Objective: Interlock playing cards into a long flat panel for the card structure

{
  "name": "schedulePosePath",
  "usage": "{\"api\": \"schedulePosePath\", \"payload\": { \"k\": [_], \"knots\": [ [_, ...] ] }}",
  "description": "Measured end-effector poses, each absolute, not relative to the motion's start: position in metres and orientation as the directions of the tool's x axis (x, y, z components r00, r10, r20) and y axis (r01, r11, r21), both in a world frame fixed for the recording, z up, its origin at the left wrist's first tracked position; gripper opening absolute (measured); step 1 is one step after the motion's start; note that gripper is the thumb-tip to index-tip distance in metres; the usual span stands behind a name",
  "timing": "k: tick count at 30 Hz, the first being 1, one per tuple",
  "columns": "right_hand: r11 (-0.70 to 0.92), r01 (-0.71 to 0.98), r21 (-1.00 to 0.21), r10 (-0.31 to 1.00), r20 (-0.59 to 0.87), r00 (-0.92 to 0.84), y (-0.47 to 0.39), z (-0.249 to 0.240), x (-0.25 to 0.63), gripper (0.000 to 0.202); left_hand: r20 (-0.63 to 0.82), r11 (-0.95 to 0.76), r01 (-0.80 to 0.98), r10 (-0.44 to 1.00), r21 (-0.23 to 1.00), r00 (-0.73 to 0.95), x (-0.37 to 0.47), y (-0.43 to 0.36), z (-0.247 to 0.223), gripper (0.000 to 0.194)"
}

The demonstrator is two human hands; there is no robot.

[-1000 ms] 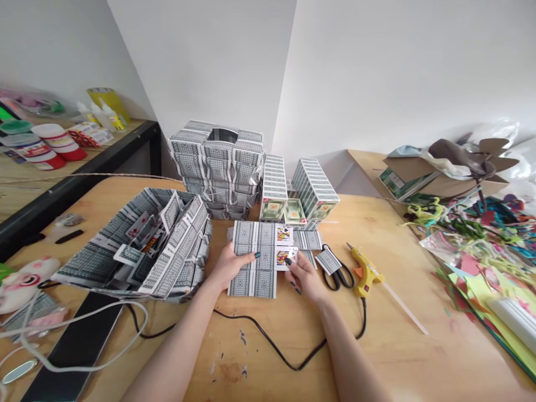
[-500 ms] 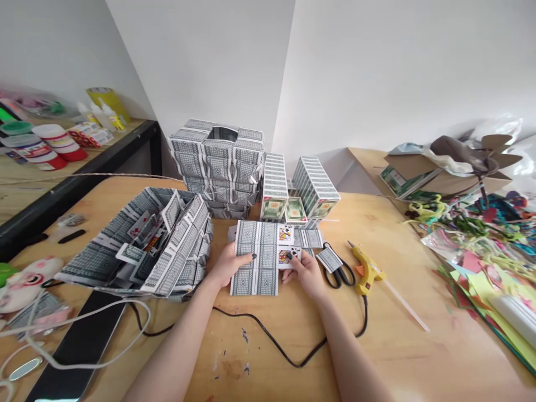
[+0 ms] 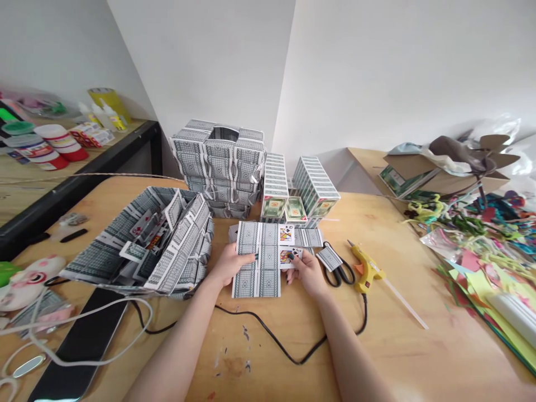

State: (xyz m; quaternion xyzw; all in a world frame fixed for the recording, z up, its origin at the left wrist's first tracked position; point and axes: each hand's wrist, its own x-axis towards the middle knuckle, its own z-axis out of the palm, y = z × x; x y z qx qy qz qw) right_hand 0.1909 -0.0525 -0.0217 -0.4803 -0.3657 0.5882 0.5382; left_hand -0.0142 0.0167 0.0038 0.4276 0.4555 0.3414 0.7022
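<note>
A flat panel of joined playing cards (image 3: 257, 282), patterned backs up, is held just over the table in front of me. My left hand (image 3: 227, 264) grips its left edge, thumb on top and fingers underneath. On the panel's right side, my right hand (image 3: 307, 272) pinches a face-up jack card (image 3: 288, 258) between thumb and fingers. That card meets the panel's right edge. Above it, a face-up queen card (image 3: 286, 234) also sticks out from the same edge. More back-up cards (image 3: 309, 238) lie behind on the table.
A card-built basket (image 3: 104, 245) with loose cards stands left. Behind are a card-covered box (image 3: 218, 162) and stacked card packs (image 3: 274, 190). Scissors (image 3: 335, 273) and a yellow glue gun (image 3: 367, 270) lie right; its black cord (image 3: 268, 329) crosses the front. Coloured paper (image 3: 494, 296) lies far right.
Both hands and the panel hold almost the same place. The whole view has shifted slightly, and the jack card remains pinched at the panel's right edge.
</note>
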Motion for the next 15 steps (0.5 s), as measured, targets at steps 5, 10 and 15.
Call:
{"api": "schedulePosePath", "payload": {
  "k": [5,10,15],
  "knots": [
    [-0.152,-0.281,-0.948,0.984,-0.170,0.044,-0.0523,-0.0206,0.1902,0.029,-0.342,0.390,-0.081,0.875,0.917,0.344,-0.0182,0.0172,0.0047,0.037],
    [-0.133,-0.303,-0.944,0.984,-0.161,0.071,-0.0514,-0.0215,0.1911,0.029,-0.352,0.407,-0.101,0.871,0.908,0.344,-0.0196,0.0177,0.0033,0.037],
    [-0.159,-0.293,-0.943,0.985,-0.173,0.023,-0.0520,-0.0199,0.1898,0.031,-0.318,0.382,-0.121,0.877,0.916,0.359,-0.0168,0.0164,0.0023,0.037]
  ]
}}
